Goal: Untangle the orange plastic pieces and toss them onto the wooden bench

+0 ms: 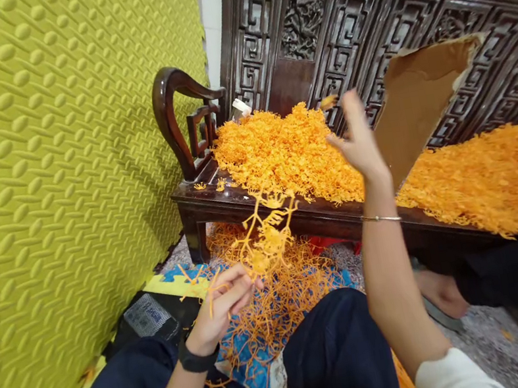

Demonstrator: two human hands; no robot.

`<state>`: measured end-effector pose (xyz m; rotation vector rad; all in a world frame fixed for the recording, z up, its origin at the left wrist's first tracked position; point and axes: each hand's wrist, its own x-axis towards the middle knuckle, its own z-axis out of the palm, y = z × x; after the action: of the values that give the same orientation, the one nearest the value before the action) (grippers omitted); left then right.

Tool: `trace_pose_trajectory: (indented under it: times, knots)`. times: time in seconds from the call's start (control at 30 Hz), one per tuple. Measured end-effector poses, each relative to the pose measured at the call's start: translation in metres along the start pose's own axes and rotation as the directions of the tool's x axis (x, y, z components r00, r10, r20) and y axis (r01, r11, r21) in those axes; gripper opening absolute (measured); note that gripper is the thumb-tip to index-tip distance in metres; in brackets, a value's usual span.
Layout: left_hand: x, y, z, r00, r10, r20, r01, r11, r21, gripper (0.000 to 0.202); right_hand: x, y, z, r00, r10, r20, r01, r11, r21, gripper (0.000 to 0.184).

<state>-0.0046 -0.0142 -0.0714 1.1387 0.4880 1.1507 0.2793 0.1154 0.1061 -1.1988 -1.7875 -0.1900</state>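
My left hand (230, 299) is closed round an orange plastic sprue (267, 239), whose thin branches stick up past the fingers with small spidery pieces on them. A few bare orange stalks also poke out by these fingers. Raised above the bench, my right hand (357, 140) is open, its thumb apart from the fingers. A blurred small orange piece (329, 102) is in the air just left of its fingertips. Beyond, a heap of orange plastic pieces (281, 150) covers part of the dark wooden bench (234, 198).
Orange stalks (278, 304) lie in a tangle on the floor between my knees. A cardboard sheet (416, 106) stands between the heap and a second orange heap (501, 178). A yellow foam mat (51, 123) rises on the left. Another person's foot (441, 292) is at right.
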Motion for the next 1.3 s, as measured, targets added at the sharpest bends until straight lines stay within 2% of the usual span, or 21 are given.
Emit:
trace_pose_trajectory:
  times: [0.1,0.17,0.23,0.33,0.43,0.5,0.6,0.73,0.83,0.9,1.07,1.17,1.23,1.3]
  knots:
    - [-0.002,0.001,-0.006,1.000,0.026,-0.017,-0.025,1.000,0.013,0.026,-0.021,0.019,0.041,0.992,0.077,0.100,-0.081,0.996,0.045,0.066]
    - [-0.001,0.002,-0.010,0.999,0.041,-0.032,-0.041,0.999,0.019,0.025,-0.051,0.018,0.061,0.990,0.122,0.075,-0.136,0.965,0.224,0.059]
    - [0.001,0.003,-0.013,0.998,0.052,-0.047,-0.050,0.998,0.030,0.023,-0.082,0.008,0.074,0.979,0.194,0.061,-0.200,0.863,0.464,0.046]
    - [0.004,0.004,-0.018,0.995,0.061,-0.075,-0.057,0.997,0.053,0.024,-0.110,-0.020,0.079,0.958,0.255,0.131,-0.275,0.682,0.678,0.024]
    - [0.006,0.003,-0.021,0.993,0.073,-0.091,-0.063,0.992,0.108,0.024,-0.117,-0.049,0.073,0.935,0.180,0.304,-0.352,0.549,0.758,0.032]
    - [0.006,0.002,-0.023,0.993,0.076,-0.089,-0.060,0.983,0.172,0.024,-0.118,-0.065,0.068,0.910,0.078,0.407,-0.387,0.510,0.768,0.035]
    - [0.007,0.001,-0.025,0.995,0.066,-0.074,-0.048,0.972,0.232,0.026,-0.123,-0.082,0.063,0.891,0.033,0.452,-0.398,0.533,0.747,0.033]
    - [0.008,0.005,-0.023,0.998,0.049,-0.042,-0.034,0.957,0.288,0.029,-0.129,-0.091,0.058,0.925,0.147,0.351,-0.373,0.531,0.761,0.035]
    - [0.007,0.009,-0.020,0.999,0.028,-0.026,-0.017,0.935,0.355,0.029,-0.131,-0.091,0.054,0.924,0.208,0.322,-0.382,0.535,0.753,0.048]
    - [0.007,0.012,-0.018,1.000,0.007,-0.022,0.002,0.922,0.386,0.030,-0.132,-0.089,0.050,0.919,0.222,0.327,-0.395,0.547,0.738,0.050]
    - [0.007,0.015,-0.014,0.999,-0.027,-0.040,0.040,0.915,0.400,0.031,-0.135,-0.087,0.041,0.894,0.204,0.398,-0.429,0.646,0.632,0.020]
    - [0.007,0.013,-0.016,0.998,-0.035,-0.051,0.053,0.912,0.406,0.031,-0.135,-0.084,0.034,0.861,0.173,0.478,-0.459,0.669,0.585,0.014]
    - [0.007,0.012,-0.017,0.998,-0.024,-0.055,0.045,0.907,0.420,0.031,-0.135,-0.080,0.029,0.875,0.201,0.440,-0.453,0.657,0.602,0.015]
    - [0.007,0.010,-0.015,0.999,-0.026,-0.045,0.043,0.900,0.433,0.032,-0.136,-0.075,0.023,0.922,0.233,0.310,-0.380,0.699,0.606,0.010]
